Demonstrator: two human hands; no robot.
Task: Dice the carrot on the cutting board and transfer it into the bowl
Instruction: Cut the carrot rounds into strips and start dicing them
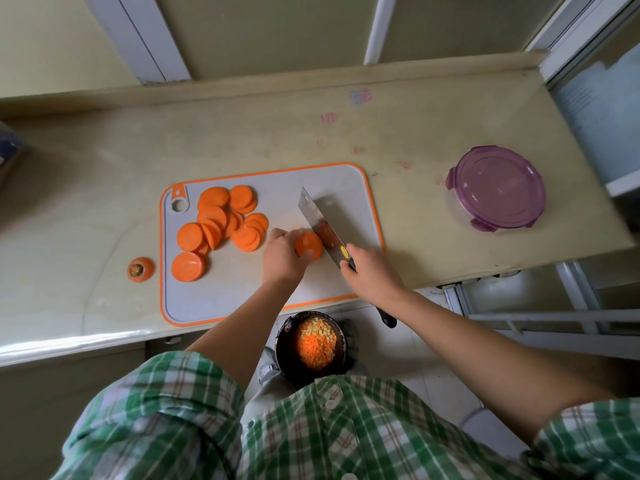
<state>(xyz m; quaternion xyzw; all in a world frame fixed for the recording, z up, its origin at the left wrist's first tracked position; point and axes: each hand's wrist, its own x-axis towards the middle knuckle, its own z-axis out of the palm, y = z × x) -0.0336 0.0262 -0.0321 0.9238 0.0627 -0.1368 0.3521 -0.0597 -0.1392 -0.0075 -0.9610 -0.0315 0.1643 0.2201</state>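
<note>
Dozen-ish carrot rounds [221,223] piled on left of cutting board [214,299], so feed few at once. Just right of pile, left hand [282,254] pinches carrot piece [308,244]; tuck it into claw, knuckles guiding. Next, cleaver [318,216] blade sits against piece, right hand [370,271] wrapped round handle. Reckon strips first, then crosswise. Carrot looks bright orange, thick-cut, firm, smooth faces.

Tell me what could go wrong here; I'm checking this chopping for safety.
The left hand holds the carrot piece right beside the cleaver blade, so it could get cut. The bowl sits low, below the counter edge, so swept dice might miss it.
</note>
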